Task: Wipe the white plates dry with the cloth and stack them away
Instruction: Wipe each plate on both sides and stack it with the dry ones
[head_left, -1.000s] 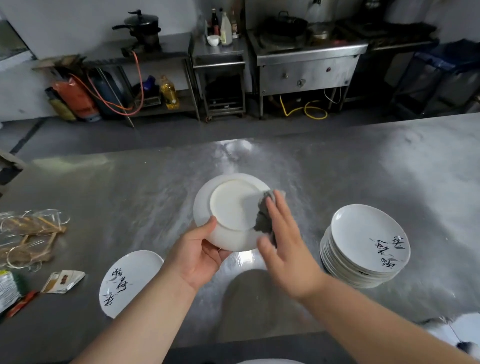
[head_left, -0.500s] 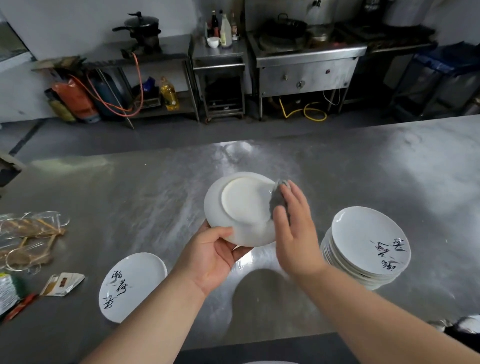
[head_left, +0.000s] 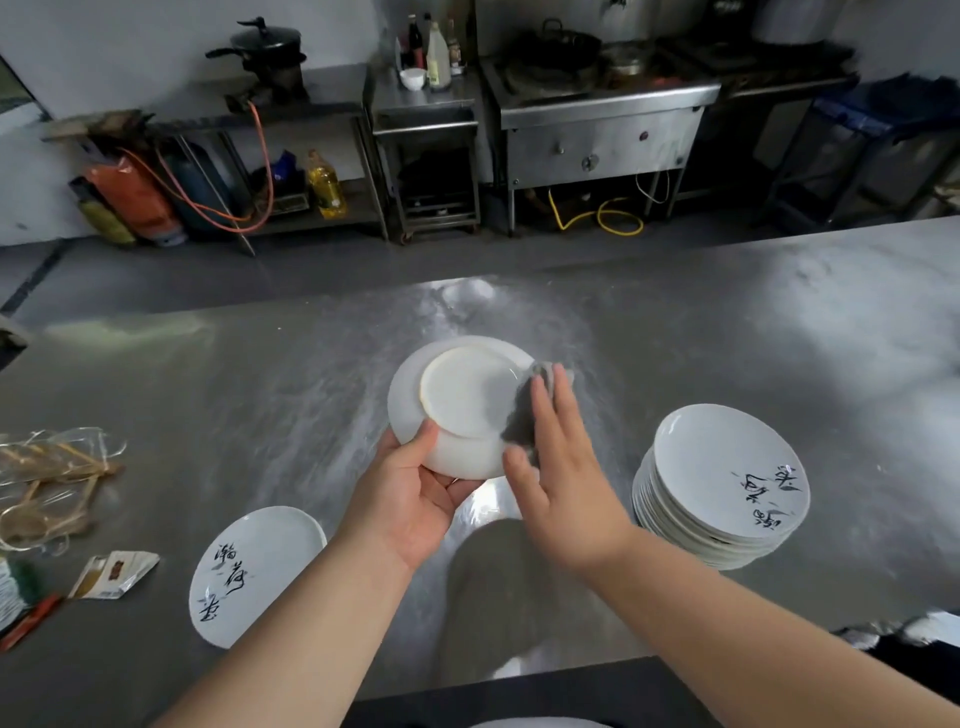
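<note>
Almost flat, right fingers (head_left: 557, 415) pressing cloth (head_left: 519, 430), left fingers (head_left: 422, 446) gripping plate (head_left: 467, 395)

Steel table (head_left: 675, 332); torn sachet (head_left: 115, 574), cellophane wrapper (head_left: 49, 486); oil bottle (head_left: 325, 184)

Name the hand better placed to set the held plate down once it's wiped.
Left, probably. The left hand grips the plate by its near rim, thumb on the underside. The right hand lies flat on the cloth, so it would have to drop that first.
</note>
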